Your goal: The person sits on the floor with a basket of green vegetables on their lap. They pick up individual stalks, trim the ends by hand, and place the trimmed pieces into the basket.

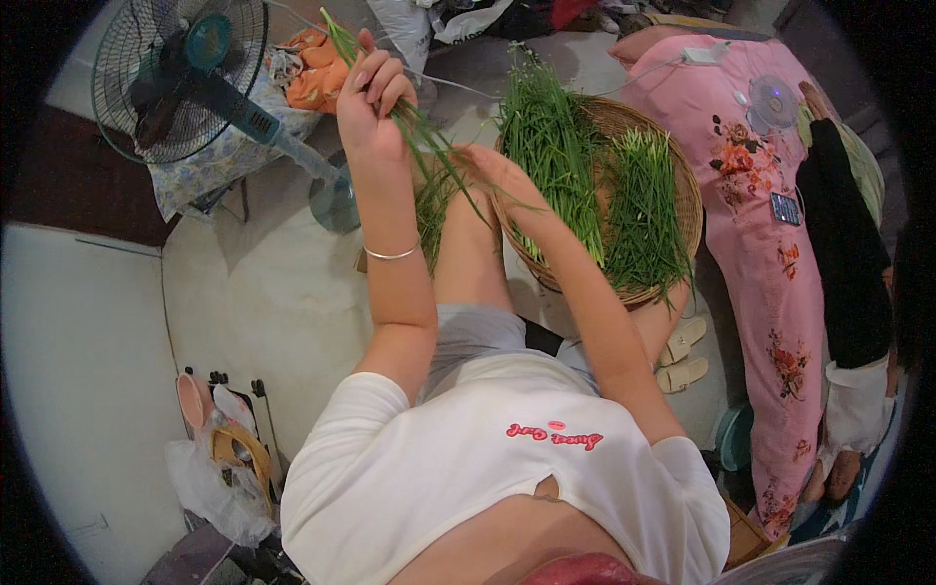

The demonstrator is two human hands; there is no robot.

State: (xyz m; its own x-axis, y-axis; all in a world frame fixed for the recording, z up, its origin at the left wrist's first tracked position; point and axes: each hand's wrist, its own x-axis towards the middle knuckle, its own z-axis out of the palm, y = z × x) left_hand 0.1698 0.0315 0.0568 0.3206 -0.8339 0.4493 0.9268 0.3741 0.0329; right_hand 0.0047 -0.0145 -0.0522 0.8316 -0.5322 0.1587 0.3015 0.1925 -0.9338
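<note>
My left hand (376, 91) is raised and closed around a small bunch of long green stalks (338, 36), likely garlic chives. Their thin leaf ends hang down towards my right hand (501, 175), which is above my knee; its fingers are blurred, and I cannot tell whether they grip the leaves. A round wicker basket (684, 172) stands beside my right hand. It holds a large pile of green stalks (548, 146), some with pale flower heads, and a smaller pile (643, 212). More loose greens (433, 219) lie below my hands, partly hidden by my left arm and leg.
An electric fan (197, 80) stands at the upper left near an orange cloth (316, 73). On the right, a person in dark clothing (841, 241) lies on a bed with pink floral bedding (753, 183), near a small fan (773, 102) and a phone (785, 209). Slippers (681, 358) are on the floor.
</note>
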